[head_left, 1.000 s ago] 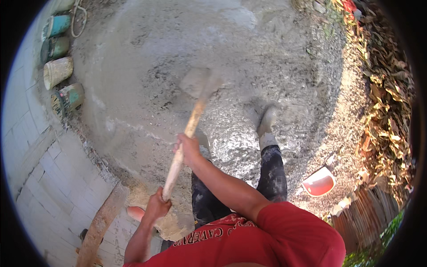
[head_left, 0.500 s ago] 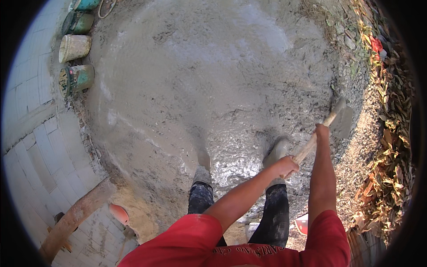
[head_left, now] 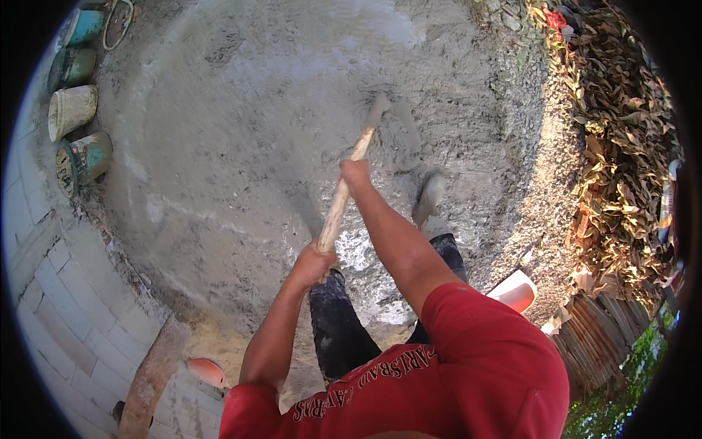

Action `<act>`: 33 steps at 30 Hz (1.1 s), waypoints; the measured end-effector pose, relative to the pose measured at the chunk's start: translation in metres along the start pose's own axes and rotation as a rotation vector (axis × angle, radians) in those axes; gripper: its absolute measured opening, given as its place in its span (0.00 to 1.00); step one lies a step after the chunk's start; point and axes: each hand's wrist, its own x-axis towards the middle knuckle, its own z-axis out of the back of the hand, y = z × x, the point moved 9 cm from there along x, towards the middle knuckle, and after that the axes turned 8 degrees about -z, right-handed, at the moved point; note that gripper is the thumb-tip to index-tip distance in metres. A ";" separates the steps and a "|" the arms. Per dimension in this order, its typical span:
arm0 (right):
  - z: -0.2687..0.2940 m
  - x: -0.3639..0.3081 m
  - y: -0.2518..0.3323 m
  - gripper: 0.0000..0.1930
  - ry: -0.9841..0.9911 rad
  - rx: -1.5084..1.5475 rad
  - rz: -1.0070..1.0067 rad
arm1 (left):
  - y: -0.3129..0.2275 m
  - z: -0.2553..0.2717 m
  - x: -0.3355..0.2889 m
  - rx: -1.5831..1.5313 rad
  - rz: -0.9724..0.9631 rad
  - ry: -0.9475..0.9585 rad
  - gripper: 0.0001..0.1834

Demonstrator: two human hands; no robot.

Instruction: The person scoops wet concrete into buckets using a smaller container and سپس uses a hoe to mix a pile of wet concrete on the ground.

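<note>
Both my hands grip the long pale wooden handle of a hoe [head_left: 336,212]. My left hand [head_left: 315,264] is closed round its near end, above my left leg. Farther up the shaft, my right hand [head_left: 356,175] is closed round it too. The hoe's grey, mud-coated head rests in the wet cement mix [head_left: 241,146] ahead of me, its blade partly sunk and hard to make out. I stand in the mix; a muddy boot [head_left: 431,194] shows on my right foot, while my left foot is mostly hidden.
Several buckets, among them a whitish bucket [head_left: 73,112], line the pale block paving [head_left: 80,322] at left. A wooden plank [head_left: 150,377] lies lower left. Gravel [head_left: 545,168] and dry leaves [head_left: 621,146] border the right, with corrugated sheets [head_left: 599,333] below.
The hoe has swung from the far right to the middle, its head now in the mix. My hands have moved left with it, and the view has shifted to the right.
</note>
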 end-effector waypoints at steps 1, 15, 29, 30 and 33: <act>-0.008 -0.007 -0.005 0.16 0.042 0.049 -0.004 | -0.009 0.005 -0.020 0.043 -0.019 -0.015 0.15; -0.048 -0.307 0.080 0.11 0.238 -0.393 0.312 | 0.166 0.145 -0.308 -0.579 -0.204 -0.367 0.13; 0.383 -0.338 0.027 0.13 -0.222 -1.253 -0.003 | 0.347 0.367 -0.315 0.198 0.008 -0.853 0.17; 0.386 -0.355 0.010 0.10 -0.163 -1.326 -0.086 | 0.303 0.360 -0.311 -0.076 -0.075 -0.930 0.17; 0.438 -0.381 -0.022 0.07 -0.038 -0.933 0.051 | 0.131 0.305 -0.278 -0.509 -0.560 -0.718 0.15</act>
